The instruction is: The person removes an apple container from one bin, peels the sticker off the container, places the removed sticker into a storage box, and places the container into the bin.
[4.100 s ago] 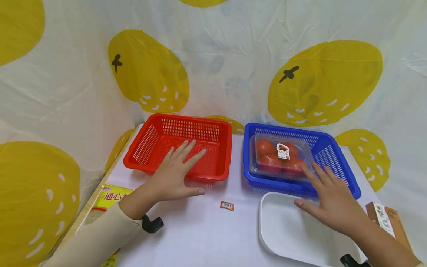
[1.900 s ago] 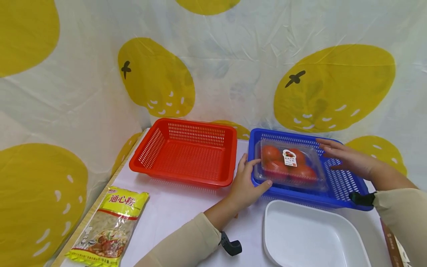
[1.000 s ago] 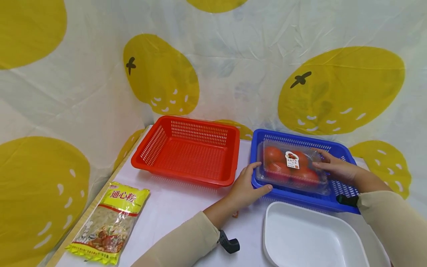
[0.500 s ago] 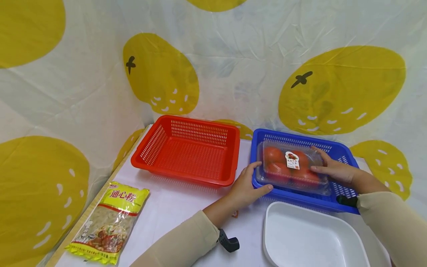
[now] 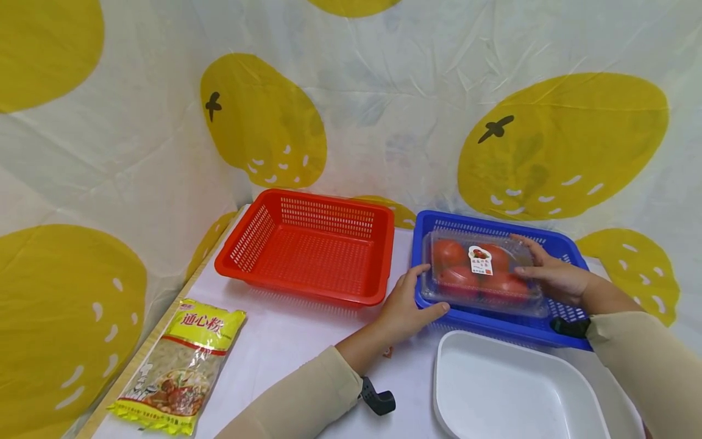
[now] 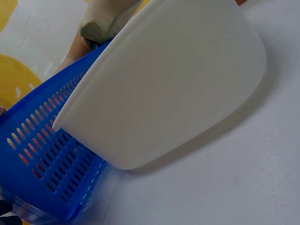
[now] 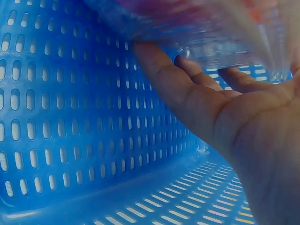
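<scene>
A clear plastic box of tomatoes (image 5: 480,263) with a white label sits in the blue basket (image 5: 565,251). My right hand (image 5: 559,279) grips the box's right end, thumb on the lid. In the right wrist view, that hand's fingers (image 7: 187,93) reach beneath the clear plastic, above the basket's slotted floor. At the basket's near left corner, my left hand (image 5: 403,310) rests with thumb and index finger spread over the rim, the index fingertip beside the box. The left wrist view shows mostly the basket's outer wall (image 6: 28,154); the left hand is almost wholly out of it.
A red basket (image 5: 307,262) stands at the back left. A yellow bag of macaroni (image 5: 181,366) lies at the left table edge. Close in front of the blue basket is a white tray (image 5: 510,390). A small orange packet (image 5: 388,352) shows partly behind my left wrist.
My right hand came in from the right and took hold of the tomato box, whose right end is now slightly raised. My left hand moved from over the red basket to the blue basket's corner.
</scene>
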Tool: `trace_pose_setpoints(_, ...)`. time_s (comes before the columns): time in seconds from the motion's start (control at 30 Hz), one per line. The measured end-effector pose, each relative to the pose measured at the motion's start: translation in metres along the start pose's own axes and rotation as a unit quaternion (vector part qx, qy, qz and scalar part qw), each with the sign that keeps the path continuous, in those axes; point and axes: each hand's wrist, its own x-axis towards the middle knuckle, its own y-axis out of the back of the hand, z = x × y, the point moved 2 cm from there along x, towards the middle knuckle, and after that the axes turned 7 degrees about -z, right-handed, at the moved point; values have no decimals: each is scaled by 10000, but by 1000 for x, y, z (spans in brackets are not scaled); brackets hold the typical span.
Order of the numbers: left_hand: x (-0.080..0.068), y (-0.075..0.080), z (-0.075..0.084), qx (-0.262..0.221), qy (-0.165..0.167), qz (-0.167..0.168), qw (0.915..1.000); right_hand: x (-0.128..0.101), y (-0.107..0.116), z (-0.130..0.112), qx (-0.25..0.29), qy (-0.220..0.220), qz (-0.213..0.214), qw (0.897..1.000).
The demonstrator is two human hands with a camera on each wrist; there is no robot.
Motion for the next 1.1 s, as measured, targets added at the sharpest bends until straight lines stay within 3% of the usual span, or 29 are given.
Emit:
trace_pose_setpoints(0.57, 0, 0, 3, -270, 281, 98, 9992, -8, 8, 0, 411, 254, 216, 9986)
trace_pose_setpoints(0.87, -2, -2, 4, -225, 225, 110, 9994, -24, 17, -5, 1051, 1065, 244, 9884)
trace_pose_setpoints(1.1, 1, 2, 4, -30, 149, 172, 9997, -40, 16, -17, 1389, 1402, 289, 9799)
